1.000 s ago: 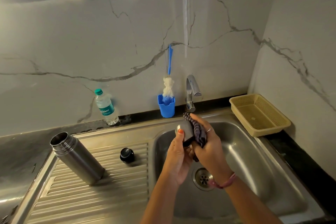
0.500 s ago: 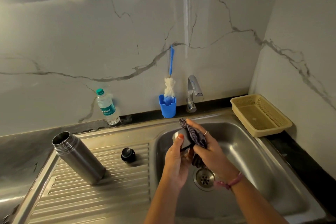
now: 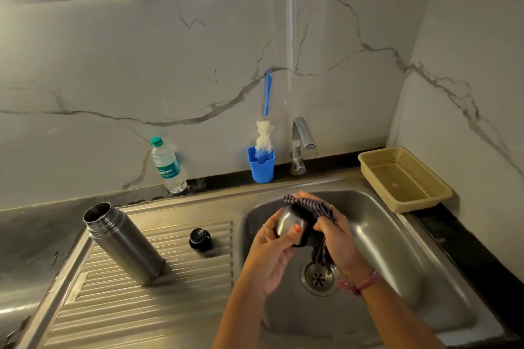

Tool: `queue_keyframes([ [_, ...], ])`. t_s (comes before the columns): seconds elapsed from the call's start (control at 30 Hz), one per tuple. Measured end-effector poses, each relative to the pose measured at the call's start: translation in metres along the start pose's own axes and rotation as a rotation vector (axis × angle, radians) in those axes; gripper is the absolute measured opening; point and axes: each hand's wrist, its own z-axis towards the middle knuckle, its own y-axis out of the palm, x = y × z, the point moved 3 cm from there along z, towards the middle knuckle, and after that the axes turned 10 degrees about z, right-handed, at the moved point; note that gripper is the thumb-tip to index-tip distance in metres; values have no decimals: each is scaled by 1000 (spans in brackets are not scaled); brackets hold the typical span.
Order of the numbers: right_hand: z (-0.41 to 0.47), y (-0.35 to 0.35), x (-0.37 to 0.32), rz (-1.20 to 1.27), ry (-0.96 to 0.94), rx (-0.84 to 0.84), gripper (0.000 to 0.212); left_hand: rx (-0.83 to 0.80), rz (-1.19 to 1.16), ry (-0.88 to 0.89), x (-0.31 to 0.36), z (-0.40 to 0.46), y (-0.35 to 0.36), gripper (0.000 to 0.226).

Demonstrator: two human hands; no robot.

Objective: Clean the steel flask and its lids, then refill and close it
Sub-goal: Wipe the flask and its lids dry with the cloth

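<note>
Marble-look wall behind steel sink point(image 3: 391, 235). Left hand point(image 3: 272, 258) grips steel cup lid point(image 3: 290, 222) over basin, thumb curled on its side, likely so drips fall into drain point(image 3: 319, 278). Right hand point(image 3: 337, 238) clutches striped cloth point(image 3: 309, 204), pressing it against lid's open end for wiping. Open steel flask point(image 3: 124, 244) stands on ribbed drainboard point(image 3: 141, 312), mouth bare; black inner stopper point(image 3: 200, 239) just beside, apart. Water bottle point(image 3: 167, 164), bottle brush point(image 3: 265, 133) in blue holder, tap point(image 3: 302, 139) at back. Refill seemingly pending.
</note>
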Motion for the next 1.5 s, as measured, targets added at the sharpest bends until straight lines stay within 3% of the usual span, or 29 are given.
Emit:
queue_keyframes([
  [0.07,-1,5,-8,-138,-62,-77,52,49,156,40,4,0,0,67],
  [0.17,-3,13,-20,-362,-206,-208,56,65,209,84,11,1,3,78],
  [0.3,-11,5,-12,-536,-363,-327,66,70,220,101,13,2,-1,73],
  [0.5,-11,-5,-10,-44,-163,-84,44,-46,322,82,7,1,4,68],
  [0.6,-8,5,-24,-403,-311,-263,49,-34,447,98,5,6,5,82],
  [0.7,-13,6,-18,-826,-550,-437,56,38,442,109,6,9,2,80],
  [0.77,-19,2,-11,-928,-624,-455,60,45,525,119,3,7,4,91],
  [0.9,-21,-6,-1,-787,-537,-382,62,1,576,128,-2,4,6,62],
  [1.07,-4,-7,-6,-251,-188,-168,51,-87,706,220,3,-1,10,55],
  [1.17,-6,-6,-11,-401,-295,-175,49,-71,755,252,5,-1,11,49],
  [1.3,-21,-7,-6,-812,-601,-364,66,-11,634,245,4,-5,10,28],
  [1.4,-26,-10,-2,-945,-780,-455,66,24,642,261,2,-6,9,25],
  [1.5,-18,-10,2,-845,-649,-373,60,17,694,286,5,-9,14,28],
])
